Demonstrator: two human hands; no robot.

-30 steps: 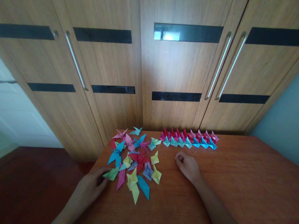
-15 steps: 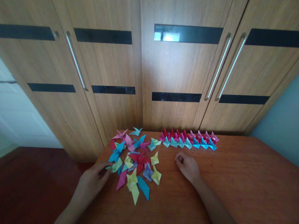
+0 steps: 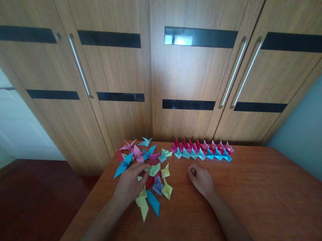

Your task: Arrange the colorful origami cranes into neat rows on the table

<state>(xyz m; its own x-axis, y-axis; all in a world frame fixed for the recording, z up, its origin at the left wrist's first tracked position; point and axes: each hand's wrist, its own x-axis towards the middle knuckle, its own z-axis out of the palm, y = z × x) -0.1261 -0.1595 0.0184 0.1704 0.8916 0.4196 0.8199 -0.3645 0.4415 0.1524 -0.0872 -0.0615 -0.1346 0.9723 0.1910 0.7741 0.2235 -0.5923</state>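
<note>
Pinching light-green paper fold (image 3: pixel 155 169) at frame's lower centre, left hand (image 3: pixel 130 183) is back-up over loose paper pile (image 3: pixel 158 186), thumb and fingertips clamped on the fold's left end, forearm from bottom edge; right hand (image 3: pixel 201 181) loosely fisted on table (image 3: pixel 186 221), lower right of centre.

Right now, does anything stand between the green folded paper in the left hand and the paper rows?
Yes: a pale blue piece and a yellow piece lie between the green folded paper in the left hand and the paper rows.
</note>
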